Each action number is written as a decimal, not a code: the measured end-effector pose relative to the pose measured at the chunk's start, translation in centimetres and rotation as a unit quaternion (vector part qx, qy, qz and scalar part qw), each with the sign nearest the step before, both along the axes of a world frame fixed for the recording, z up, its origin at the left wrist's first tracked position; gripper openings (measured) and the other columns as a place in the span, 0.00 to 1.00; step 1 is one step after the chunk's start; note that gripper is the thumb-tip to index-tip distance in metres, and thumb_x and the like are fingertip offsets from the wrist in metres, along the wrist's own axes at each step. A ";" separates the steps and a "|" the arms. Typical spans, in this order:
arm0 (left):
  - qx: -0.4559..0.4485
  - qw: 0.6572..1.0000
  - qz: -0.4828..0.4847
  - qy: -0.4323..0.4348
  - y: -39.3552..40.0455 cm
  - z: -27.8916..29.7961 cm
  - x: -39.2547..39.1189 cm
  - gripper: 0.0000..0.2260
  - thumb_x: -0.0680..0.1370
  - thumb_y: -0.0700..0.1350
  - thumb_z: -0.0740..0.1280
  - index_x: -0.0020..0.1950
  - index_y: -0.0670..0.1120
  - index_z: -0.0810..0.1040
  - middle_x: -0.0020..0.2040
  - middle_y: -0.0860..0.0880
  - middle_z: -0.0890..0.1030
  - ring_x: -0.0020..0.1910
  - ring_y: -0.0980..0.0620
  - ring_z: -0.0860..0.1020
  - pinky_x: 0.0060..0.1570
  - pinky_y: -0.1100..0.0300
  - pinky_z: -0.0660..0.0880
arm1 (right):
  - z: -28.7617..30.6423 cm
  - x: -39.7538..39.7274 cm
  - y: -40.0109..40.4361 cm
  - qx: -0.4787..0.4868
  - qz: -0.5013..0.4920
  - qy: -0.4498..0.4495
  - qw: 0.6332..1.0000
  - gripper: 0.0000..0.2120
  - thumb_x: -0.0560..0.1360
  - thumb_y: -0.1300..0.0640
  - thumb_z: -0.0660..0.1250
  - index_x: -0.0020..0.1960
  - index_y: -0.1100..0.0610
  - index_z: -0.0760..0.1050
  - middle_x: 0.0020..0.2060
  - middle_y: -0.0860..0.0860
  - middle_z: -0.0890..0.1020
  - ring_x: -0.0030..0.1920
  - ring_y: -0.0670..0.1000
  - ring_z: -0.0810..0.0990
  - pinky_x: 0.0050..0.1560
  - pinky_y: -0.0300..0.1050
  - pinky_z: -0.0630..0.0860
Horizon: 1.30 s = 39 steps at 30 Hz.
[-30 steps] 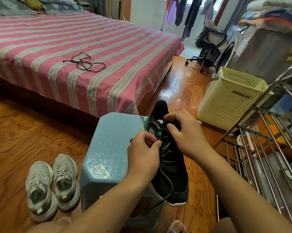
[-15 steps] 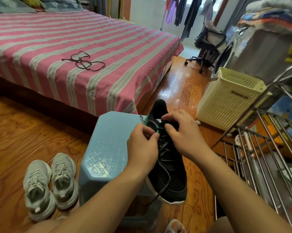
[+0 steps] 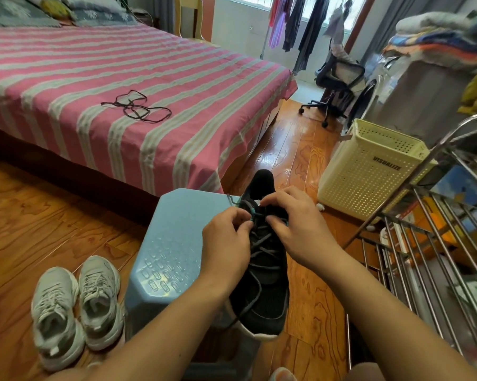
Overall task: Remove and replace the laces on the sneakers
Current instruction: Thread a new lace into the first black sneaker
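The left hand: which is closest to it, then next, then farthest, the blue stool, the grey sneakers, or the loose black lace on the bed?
From the left hand:
1. Blue stool, right beside it, on its left.
2. Grey sneakers, on the floor, lower left.
3. Loose black lace, up on the striped bed, farthest.

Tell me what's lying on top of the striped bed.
On the bed, a loose black lace lies tangled on the pink striped cover, with pillows at the far end. Anything beneath the cover or pillows is hidden.

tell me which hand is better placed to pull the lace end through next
Left, probably. The left hand already pinches the lace at the black sneaker's top eyelets; the right hand steadies the collar.
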<state>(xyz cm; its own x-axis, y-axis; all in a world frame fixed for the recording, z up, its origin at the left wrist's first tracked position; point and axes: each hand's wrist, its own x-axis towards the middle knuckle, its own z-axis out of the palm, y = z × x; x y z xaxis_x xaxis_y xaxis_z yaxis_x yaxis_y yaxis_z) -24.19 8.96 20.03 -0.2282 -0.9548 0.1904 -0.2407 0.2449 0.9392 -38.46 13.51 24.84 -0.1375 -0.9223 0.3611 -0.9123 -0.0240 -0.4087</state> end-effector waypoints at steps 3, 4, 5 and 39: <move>-0.013 0.999 -0.020 0.032 -0.3 -0.4 0.1 0.08 0.79 0.38 0.70 0.47 0.51 0.83 0.44 0.56 0.83 0.46 0.59 0.81 0.48 0.67 0.77 | 0.0 -0.1 -0.3 -0.001 0.003 0.009 1.000 0.14 0.74 0.61 0.72 0.56 0.47 0.80 0.51 0.43 0.75 0.58 0.47 0.74 0.61 0.51 0.74; -0.018 0.999 -0.021 0.042 -0.3 -0.5 0.0 0.08 0.79 0.37 0.69 0.47 0.50 0.83 0.44 0.56 0.83 0.46 0.59 0.81 0.48 0.67 0.77 | 0.0 -0.1 -0.3 -0.006 0.005 0.014 1.000 0.14 0.74 0.61 0.72 0.55 0.47 0.81 0.50 0.44 0.75 0.57 0.48 0.73 0.60 0.52 0.74; -0.023 0.998 -0.019 0.049 -0.3 -0.6 0.0 0.09 0.79 0.37 0.69 0.47 0.51 0.83 0.44 0.56 0.83 0.46 0.59 0.81 0.48 0.67 0.77 | -0.1 0.0 -0.3 -0.009 0.008 0.022 1.000 0.13 0.74 0.60 0.73 0.55 0.46 0.82 0.50 0.44 0.74 0.56 0.49 0.73 0.59 0.51 0.74; -0.127 0.981 -0.125 -0.080 -3.1 -0.4 1.4 0.16 0.77 0.47 0.72 0.62 0.58 0.74 0.46 0.57 0.71 0.46 0.63 0.72 0.44 0.69 0.67 | 4.7 -4.8 1.6 -0.194 -0.179 -0.322 0.909 0.07 0.84 0.59 0.56 0.57 0.52 0.72 0.55 0.50 0.82 0.59 0.51 0.81 0.56 0.47 0.78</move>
<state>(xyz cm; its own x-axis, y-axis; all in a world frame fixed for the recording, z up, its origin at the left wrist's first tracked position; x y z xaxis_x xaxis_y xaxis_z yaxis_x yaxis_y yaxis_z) -22.82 5.83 19.61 -0.4956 -0.7918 0.3569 -0.2826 0.5356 0.7958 -43.31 15.13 29.50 -0.7024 -0.5968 0.3879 -0.4648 -0.0282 -0.8850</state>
